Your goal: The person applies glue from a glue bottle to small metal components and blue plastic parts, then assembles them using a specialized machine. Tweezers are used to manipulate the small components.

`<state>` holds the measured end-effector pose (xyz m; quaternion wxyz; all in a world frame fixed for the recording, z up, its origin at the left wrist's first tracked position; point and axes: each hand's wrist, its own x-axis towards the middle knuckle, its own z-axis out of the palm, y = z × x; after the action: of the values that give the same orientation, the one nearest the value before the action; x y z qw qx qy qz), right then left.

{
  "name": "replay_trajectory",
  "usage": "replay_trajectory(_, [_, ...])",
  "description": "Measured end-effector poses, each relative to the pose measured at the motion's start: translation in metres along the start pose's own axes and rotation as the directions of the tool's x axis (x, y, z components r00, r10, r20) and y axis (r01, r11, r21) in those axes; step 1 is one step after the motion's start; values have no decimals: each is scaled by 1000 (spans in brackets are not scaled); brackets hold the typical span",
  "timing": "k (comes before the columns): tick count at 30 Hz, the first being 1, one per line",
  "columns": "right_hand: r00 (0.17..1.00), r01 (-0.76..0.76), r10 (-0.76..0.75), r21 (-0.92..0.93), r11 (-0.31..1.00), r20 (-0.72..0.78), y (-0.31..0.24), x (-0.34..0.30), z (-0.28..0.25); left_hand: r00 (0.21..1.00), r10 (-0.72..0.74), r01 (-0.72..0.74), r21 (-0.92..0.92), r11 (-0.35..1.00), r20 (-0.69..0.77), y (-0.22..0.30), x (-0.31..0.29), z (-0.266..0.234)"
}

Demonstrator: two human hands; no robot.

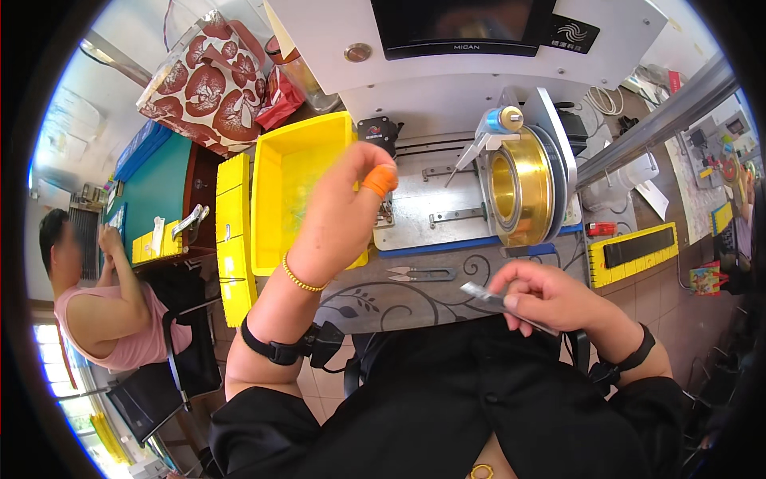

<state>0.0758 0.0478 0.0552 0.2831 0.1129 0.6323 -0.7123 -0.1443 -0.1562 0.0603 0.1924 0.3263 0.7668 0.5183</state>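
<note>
My left hand (343,203) is raised over the right side of a yellow bin (275,144), beside the metal bed of a machine (415,211). Its fingers curl inward, an orange cover wraps one of them, and whatever they pinch is hidden. In front of the machine, my right hand (542,295) is closed around a slim, silvery-grey strip-like tool (483,294), whose kind I cannot make out. Thread snips (423,274) lie on the patterned table between my hands. A large reel of golden tape (531,188) stands upright on the machine's right side.
A screen (463,24) tops the white machine housing. Yellow strips (234,239) stand left of the bin; a yellow-and-black holder (634,254) lies at right. A patterned bag (207,84) is at the back left. Another person in pink (120,319) sits at a green-topped table (159,180).
</note>
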Motion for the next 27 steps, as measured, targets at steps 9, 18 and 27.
replay_trajectory(9, [901, 305, -362, -245, 920, -237, -51, 32, 40, 978, 23, -42, -89, 995, -208, -10, -10, 7])
replay_trajectory(18, [779, 380, -552, -475, 794, -299, -57, 57, 48, 982, -2, -52, -278, 959, -190, -11, -9, 12])
replay_trajectory(27, [832, 273, -460, -495, 825, -310, -64, 59, 50, 980, 32, -95, -313, 945, -199, -15, -9, 13])
